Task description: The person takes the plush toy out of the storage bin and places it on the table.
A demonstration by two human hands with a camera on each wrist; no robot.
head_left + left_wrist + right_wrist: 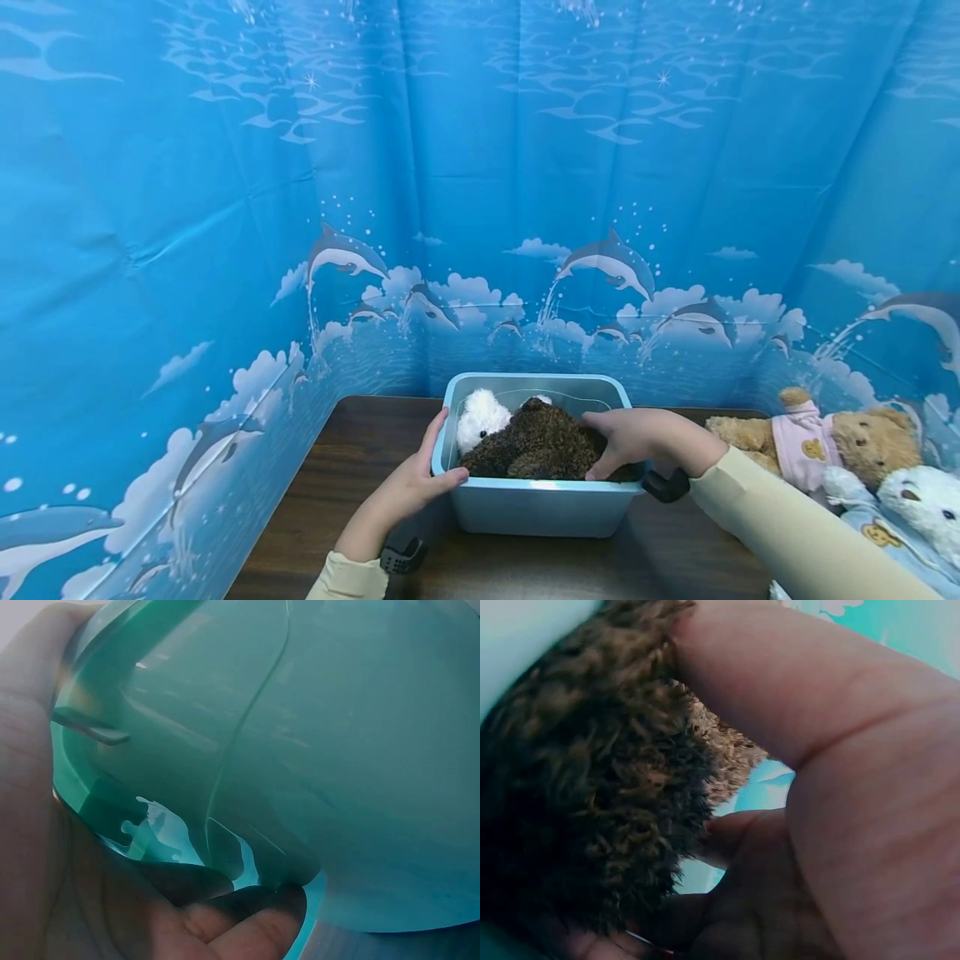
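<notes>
Head camera looking forward and down at the blue bin, wrist cameras pressing close against bin wall and brown plush

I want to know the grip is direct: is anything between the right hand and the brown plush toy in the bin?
Nothing visible: the right hand lies directly on the brown plush toy, fingers curled into its fur inside the blue bin.
</notes>
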